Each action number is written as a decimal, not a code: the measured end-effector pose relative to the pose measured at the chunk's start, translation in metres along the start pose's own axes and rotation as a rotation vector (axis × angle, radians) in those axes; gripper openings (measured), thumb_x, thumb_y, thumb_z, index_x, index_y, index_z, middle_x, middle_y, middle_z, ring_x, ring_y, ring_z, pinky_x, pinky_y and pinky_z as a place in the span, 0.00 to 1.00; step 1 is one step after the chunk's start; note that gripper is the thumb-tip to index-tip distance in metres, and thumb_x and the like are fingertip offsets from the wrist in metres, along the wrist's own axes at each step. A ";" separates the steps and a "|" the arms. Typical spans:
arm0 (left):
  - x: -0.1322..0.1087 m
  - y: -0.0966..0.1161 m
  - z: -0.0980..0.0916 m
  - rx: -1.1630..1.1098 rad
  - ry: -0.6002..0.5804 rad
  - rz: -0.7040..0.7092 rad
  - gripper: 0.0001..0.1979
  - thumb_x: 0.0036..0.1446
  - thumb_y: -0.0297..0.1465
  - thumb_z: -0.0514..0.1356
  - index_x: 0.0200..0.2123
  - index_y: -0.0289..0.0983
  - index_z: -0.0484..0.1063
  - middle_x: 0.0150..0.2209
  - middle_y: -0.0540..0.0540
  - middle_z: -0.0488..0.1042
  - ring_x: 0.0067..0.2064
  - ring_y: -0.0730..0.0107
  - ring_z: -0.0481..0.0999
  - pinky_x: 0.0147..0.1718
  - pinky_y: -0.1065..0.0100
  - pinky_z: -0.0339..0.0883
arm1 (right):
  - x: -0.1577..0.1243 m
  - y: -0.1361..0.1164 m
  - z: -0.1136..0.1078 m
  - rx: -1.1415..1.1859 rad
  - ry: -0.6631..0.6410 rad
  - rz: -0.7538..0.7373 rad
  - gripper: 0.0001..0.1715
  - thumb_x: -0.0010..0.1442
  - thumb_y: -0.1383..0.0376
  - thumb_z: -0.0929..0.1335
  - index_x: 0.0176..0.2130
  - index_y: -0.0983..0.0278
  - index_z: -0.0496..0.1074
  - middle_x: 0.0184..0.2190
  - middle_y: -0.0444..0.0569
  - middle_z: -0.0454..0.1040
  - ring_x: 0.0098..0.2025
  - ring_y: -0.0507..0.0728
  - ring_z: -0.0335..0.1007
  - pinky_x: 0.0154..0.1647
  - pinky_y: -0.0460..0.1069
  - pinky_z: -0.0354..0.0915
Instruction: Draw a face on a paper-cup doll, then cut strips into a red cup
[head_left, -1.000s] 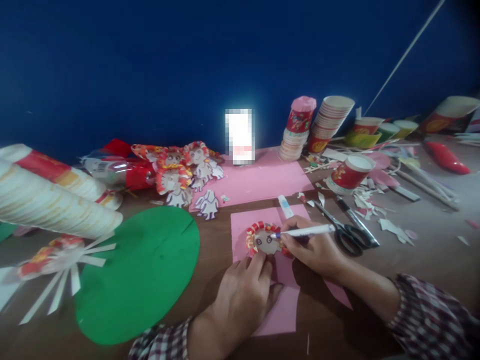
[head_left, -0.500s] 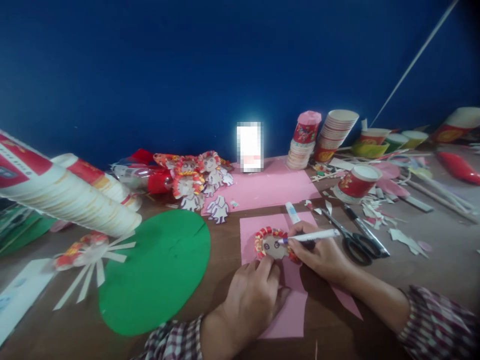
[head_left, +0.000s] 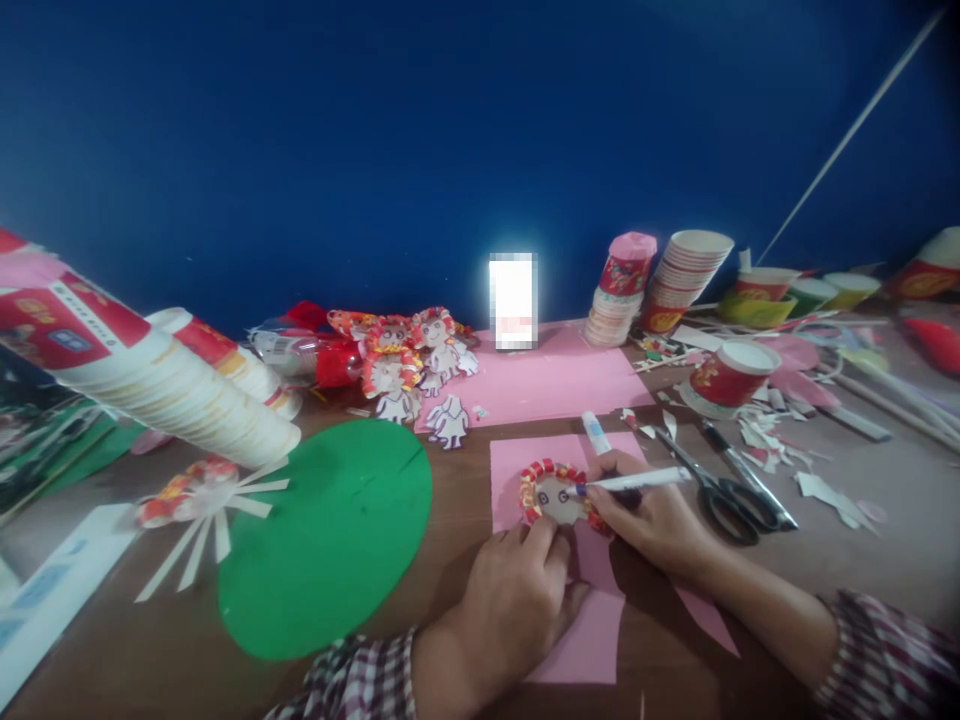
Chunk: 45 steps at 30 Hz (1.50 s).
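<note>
A round paper face point(head_left: 553, 500) edged with curled red and yellow strips lies on a sheet of pink paper point(head_left: 504, 470). Two ringed eyes are drawn on it. My right hand point(head_left: 656, 510) is closed around a white marker pen point(head_left: 637, 480), its dark tip at the right-hand eye. With its fingers bent, my left hand point(head_left: 517, 590) holds down the lower edge of the face; its fingertips are partly hidden. Behind the right hand lies a small white tube point(head_left: 598, 433). To the right are black-handled scissors point(head_left: 727, 500) and a dark and silver pen-like tool point(head_left: 750, 475).
A green paper oval point(head_left: 330, 540) lies left of my hands, beside leaning stacked paper cups point(head_left: 195, 385). Finished-looking paper figures point(head_left: 390, 370) sit behind it. At the back right stand cup stacks point(head_left: 679, 280). Paper scraps point(head_left: 832, 500) litter the right side. A bright pixelated rectangle point(head_left: 514, 300) glows behind.
The whole view has shifted slightly, so everything appears a little farther right. Both hands keep about the same pose, with the pen tip still at the right-hand eye.
</note>
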<state>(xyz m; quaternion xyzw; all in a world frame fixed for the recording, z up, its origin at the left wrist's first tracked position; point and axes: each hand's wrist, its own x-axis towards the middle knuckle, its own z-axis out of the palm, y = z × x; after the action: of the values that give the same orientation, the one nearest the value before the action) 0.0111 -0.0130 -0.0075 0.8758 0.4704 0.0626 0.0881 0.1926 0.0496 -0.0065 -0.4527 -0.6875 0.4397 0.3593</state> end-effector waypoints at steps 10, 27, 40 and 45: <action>-0.001 0.001 -0.003 0.000 -0.018 -0.013 0.15 0.58 0.38 0.54 0.44 0.35 0.66 0.45 0.41 0.69 0.39 0.58 0.73 0.36 0.55 0.73 | -0.001 0.001 0.000 0.002 -0.005 -0.005 0.05 0.58 0.65 0.65 0.31 0.63 0.64 0.21 0.41 0.65 0.22 0.50 0.60 0.22 0.45 0.59; 0.000 0.000 -0.001 0.004 0.033 0.006 0.13 0.57 0.37 0.55 0.41 0.35 0.67 0.41 0.43 0.70 0.37 0.59 0.73 0.35 0.57 0.73 | -0.001 0.000 0.000 0.015 0.003 0.007 0.04 0.59 0.65 0.64 0.32 0.63 0.64 0.20 0.41 0.66 0.20 0.49 0.61 0.20 0.44 0.60; 0.001 -0.002 0.004 0.030 0.091 0.049 0.15 0.58 0.35 0.54 0.44 0.33 0.68 0.42 0.40 0.71 0.36 0.59 0.74 0.34 0.57 0.74 | -0.001 0.000 -0.001 -0.079 0.044 -0.001 0.03 0.56 0.66 0.65 0.31 0.63 0.65 0.22 0.42 0.66 0.22 0.49 0.61 0.22 0.44 0.59; 0.002 -0.003 0.005 0.027 0.105 0.048 0.15 0.58 0.36 0.54 0.44 0.32 0.68 0.43 0.39 0.71 0.37 0.58 0.74 0.34 0.56 0.74 | 0.000 -0.001 -0.002 -0.114 0.033 -0.010 0.02 0.56 0.66 0.65 0.31 0.64 0.66 0.23 0.43 0.69 0.25 0.50 0.64 0.26 0.46 0.61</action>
<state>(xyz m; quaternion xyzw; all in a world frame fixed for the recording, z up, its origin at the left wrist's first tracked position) 0.0107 -0.0107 -0.0127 0.8835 0.4540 0.1042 0.0499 0.1942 0.0501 -0.0048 -0.4759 -0.7077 0.3906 0.3464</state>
